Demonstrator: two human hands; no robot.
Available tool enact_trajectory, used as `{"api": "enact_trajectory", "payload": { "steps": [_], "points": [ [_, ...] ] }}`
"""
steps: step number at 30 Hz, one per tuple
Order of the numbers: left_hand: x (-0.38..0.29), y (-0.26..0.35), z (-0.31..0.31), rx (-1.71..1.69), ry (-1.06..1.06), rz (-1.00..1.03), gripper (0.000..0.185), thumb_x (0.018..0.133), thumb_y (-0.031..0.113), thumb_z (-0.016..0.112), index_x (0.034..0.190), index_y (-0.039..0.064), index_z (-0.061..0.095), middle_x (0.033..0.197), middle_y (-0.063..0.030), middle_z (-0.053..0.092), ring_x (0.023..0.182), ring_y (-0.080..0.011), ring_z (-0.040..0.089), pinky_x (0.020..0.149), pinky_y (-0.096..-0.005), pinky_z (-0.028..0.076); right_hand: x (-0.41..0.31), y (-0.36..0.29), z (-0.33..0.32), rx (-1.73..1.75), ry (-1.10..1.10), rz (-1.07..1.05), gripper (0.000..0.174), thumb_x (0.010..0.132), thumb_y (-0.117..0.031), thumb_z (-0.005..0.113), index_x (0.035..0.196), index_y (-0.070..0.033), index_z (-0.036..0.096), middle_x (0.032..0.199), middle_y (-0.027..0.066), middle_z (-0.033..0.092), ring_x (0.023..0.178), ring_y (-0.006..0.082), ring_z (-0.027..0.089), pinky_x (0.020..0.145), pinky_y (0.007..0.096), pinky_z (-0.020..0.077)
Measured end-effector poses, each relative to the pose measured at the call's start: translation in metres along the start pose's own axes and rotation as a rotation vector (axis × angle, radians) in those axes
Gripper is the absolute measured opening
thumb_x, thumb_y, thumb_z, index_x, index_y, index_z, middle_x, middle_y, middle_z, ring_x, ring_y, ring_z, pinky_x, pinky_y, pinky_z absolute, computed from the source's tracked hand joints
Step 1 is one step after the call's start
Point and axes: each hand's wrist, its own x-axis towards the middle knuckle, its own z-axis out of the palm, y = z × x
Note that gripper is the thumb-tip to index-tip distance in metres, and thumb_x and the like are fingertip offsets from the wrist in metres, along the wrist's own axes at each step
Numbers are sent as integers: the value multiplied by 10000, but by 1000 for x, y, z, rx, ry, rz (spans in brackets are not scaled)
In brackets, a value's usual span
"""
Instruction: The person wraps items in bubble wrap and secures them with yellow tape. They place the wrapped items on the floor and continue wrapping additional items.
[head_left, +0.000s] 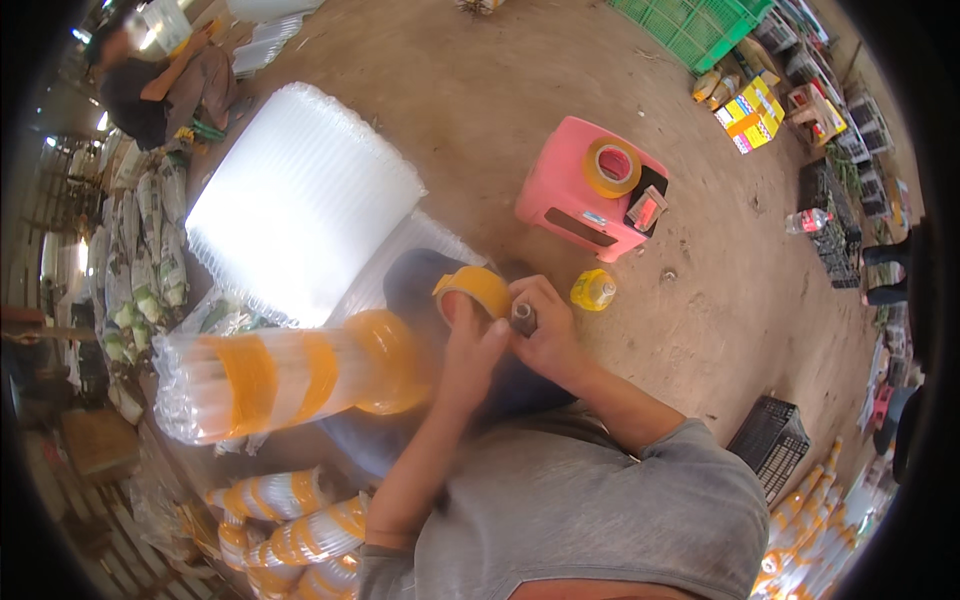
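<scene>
My left hand (471, 356) holds a roll of yellow-orange packing tape (480, 289), its fingers inside the core. Close beside it on the right, my right hand (547, 330) is closed around a dark handle-like object (524, 319), whose exact kind cannot be told. Across my lap lies a long bundle wrapped in clear air-column cushioning (287, 379), with bands of orange tape around it and its right end near my left forearm. Beyond the bundle stands a large roll of clear air-column wrap (300, 195), with a sheet extending towards my knees.
A pink plastic stool (559, 184) bears another tape roll (587, 171) and a small box (646, 211). Near it stands a yellow bottle (589, 291). Taped bundles (315, 536) lie at lower left, wrapped plants (146, 255) at left. A person (139, 94) sits at upper left.
</scene>
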Motion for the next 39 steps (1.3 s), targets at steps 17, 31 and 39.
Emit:
{"api": "enact_trajectory", "payload": {
  "steps": [17,31,39],
  "points": [
    [-83,-62,-80,108,4,6,578,1105,350,422,1577,26,341,1291,-199,646,1225,-311,638,1057,-422,498,117,335,-175,-323,447,731,379,944,-350,693,971,23,634,859,189,709,747,315,718,692,422,561],
    [-136,8,-122,190,950,472,258,1088,286,481,1107,43,564,723,-27,477,709,-138,515,683,-312,473,87,306,-55,-381,148,313,448,934,-201,648,1335,-30,545,1243,191,658,1146,364,658,949,456,510],
    [-107,92,-157,415,843,790,1370,686,367,954,1623,19,17,1623,-175,278,1501,-313,292,1231,-481,244,97,382,-41,-1008,-117,20,546,936,-143,591,1465,-31,512,1515,319,381,1353,503,436,1143,502,384]
  ]
}}
